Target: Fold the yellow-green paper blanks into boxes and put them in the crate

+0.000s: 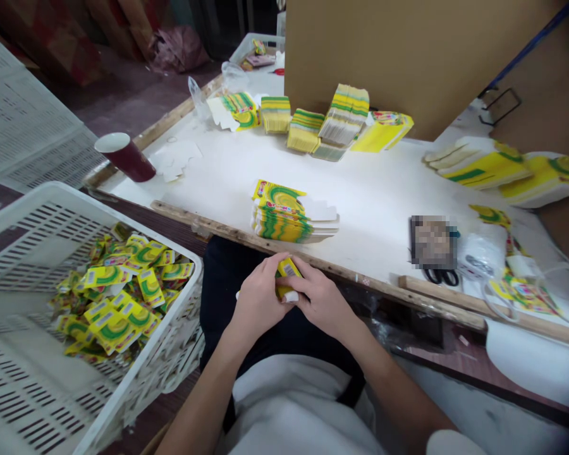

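Note:
A small yellow and green carton (289, 268) is held between my two hands, just in front of the table's near edge and above my lap. My left hand (262, 287) wraps it from the left with curled fingers. From the other side, my right hand (321, 296) closes on it, fingertips near a white flap at its lower end. Fingers cover much of the carton. Beyond my hands, a stack of flat yellow and green cartons (282, 215) lies on the table, white flaps pointing right.
At left stands a white plastic crate (196, 268) with many small yellow packets (118, 322). A maroon cup (126, 157) leans at the table's left edge. Bundled cartons (346, 110) line the back before a large cardboard sheet (389, 57). Scissors handles (440, 277) lie at right.

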The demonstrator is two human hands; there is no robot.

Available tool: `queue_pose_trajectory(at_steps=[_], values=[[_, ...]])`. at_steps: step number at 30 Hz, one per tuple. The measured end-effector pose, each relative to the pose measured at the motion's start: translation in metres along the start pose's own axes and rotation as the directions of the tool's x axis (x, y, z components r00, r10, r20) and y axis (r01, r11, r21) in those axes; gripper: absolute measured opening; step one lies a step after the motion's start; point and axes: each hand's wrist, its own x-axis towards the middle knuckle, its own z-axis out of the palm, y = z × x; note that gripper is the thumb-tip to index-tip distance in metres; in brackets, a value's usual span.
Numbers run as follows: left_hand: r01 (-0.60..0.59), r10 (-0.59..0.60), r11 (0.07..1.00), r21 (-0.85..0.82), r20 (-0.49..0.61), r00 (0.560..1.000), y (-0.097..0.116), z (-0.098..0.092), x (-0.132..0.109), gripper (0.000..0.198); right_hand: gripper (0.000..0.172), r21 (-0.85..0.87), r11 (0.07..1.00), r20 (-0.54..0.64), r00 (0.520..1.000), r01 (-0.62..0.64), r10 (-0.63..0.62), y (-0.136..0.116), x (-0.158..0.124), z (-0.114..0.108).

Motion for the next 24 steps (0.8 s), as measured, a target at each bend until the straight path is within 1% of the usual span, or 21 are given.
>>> queue_pose_trajectory(at_steps=[3,6,10,13,19,22,24], values=[[0.041,-0.041,0.999,0.0,0.048,0.998,-0.001,0.001,-0.002,0.067,0.024,-0.02,1.0,-0.052,0.999,0.015,-0.016,0.004,-0.002,-0.001],[0.048,-0.052,0.997,0.052,0.071,0.996,-0.004,0.002,-0.003,0.057,0.023,-0.046,0.999,-0.078,0.997,-0.018,0.014,0.007,-0.004,0.0],[0.05,-0.054,0.994,0.102,0.031,0.998,-0.007,-0.001,-0.003,0.049,0.025,-0.06,0.998,-0.035,0.999,0.014,-0.016,0.007,-0.004,0.001],[0.047,-0.052,0.994,0.099,0.05,0.997,-0.008,-0.004,-0.003,0.049,0.023,-0.051,0.998,-0.005,0.999,0.036,-0.036,0.006,-0.002,-0.004],[0.033,-0.037,0.996,0.081,0.053,0.998,-0.011,-0.003,-0.005,0.051,0.02,0.001,1.0,0.073,0.997,0.028,-0.028,0.003,0.001,-0.013],[0.003,-0.008,0.993,0.122,0.041,0.999,-0.009,-0.003,-0.004,0.052,0.028,-0.014,0.999,0.065,0.997,0.039,-0.038,0.003,0.0,-0.011],[-0.033,0.03,0.99,0.141,0.023,0.999,-0.007,-0.004,-0.004,0.054,0.031,-0.029,0.997,0.022,0.998,0.066,-0.065,0.004,-0.001,-0.01]])
